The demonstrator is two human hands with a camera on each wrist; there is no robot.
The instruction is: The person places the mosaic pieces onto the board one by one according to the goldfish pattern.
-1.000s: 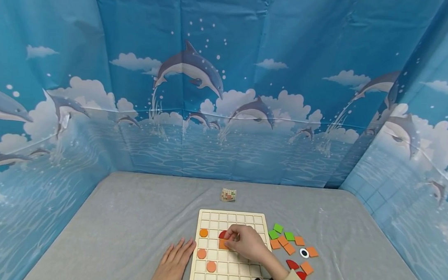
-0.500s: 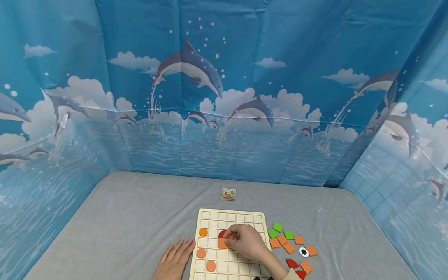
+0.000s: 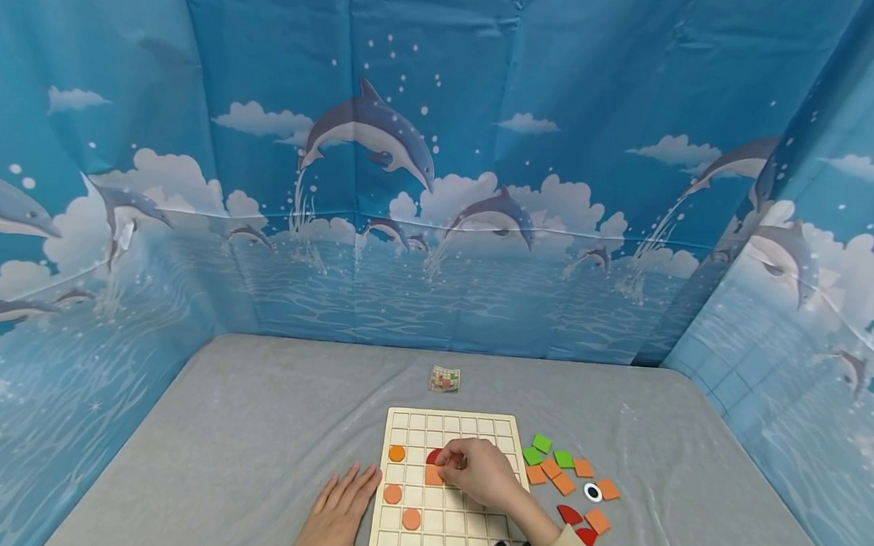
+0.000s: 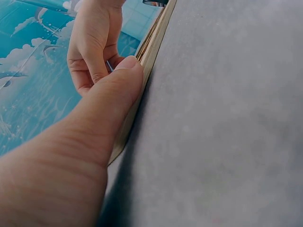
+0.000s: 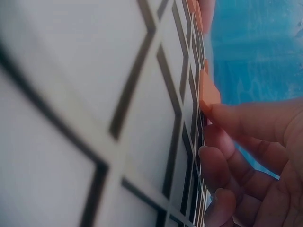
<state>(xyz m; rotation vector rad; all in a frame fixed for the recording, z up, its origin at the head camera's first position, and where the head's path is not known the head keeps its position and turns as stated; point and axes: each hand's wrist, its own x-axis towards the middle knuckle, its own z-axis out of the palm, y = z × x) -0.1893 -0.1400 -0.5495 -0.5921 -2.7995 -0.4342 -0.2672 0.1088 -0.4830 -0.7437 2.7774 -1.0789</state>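
1. Out over the board [image 3: 478, 426] went the right hand [image 3: 482, 471], thumb and forefinger clamped on the orange square tile [image 3: 434, 474], its other fingers [image 5: 214, 165] curled in alongside!
2. And the tile? Right there at those fingertips, just to their left, over the middle of the grid. A square, so it had no long axis to turn; its edges looked roughly in line with the grid.
3. Here was the relation that seemed to matter: the red piece [image 3: 434, 456] sat directly beyond the tile, partly covered by the pinching fingers. The tile appeared to stand proud of the grid, but whether it fitted its cell, I couldn't tell.
4. The left hand [image 3: 333, 514] lay farther off, fingers straight and apart on the surface [image 3: 258, 427], thumb against the board's edge. The right was clearly nearer.
5. Left of the pinching fingers, three orange discs [image 3: 393, 494]; well to their right, loose green tiles [image 3: 543, 443] and a black-and-white disc [image 3: 592, 492].
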